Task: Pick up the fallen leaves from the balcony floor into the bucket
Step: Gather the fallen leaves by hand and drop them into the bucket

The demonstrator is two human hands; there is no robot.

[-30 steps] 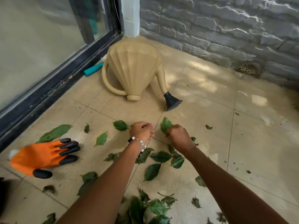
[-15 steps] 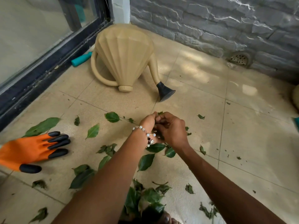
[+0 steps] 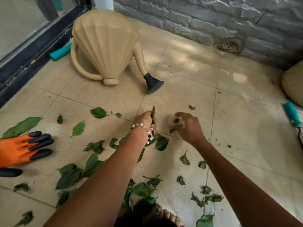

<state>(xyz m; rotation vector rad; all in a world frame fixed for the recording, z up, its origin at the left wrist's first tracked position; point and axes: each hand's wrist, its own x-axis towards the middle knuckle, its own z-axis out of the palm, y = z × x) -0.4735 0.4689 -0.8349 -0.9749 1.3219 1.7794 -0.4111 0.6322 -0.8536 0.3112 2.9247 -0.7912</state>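
Gripping gathered leaves [image 3: 153, 112] in my curled left hand [image 3: 145, 119], I reach my blurred right hand [image 3: 184, 124] for floor scraps; its hold I cannot tell. Leaves are light, limp, tearable: pinch stems or bunch them. No bucket shows.

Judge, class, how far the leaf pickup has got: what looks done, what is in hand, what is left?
Done: nothing visibly; no bucket is in view. In hand: the left hand grips gathered leaves, and the blurred right hand reaches for small leaf pieces. Left: many leaves on the floor tiles, such as the large one and the near pile.
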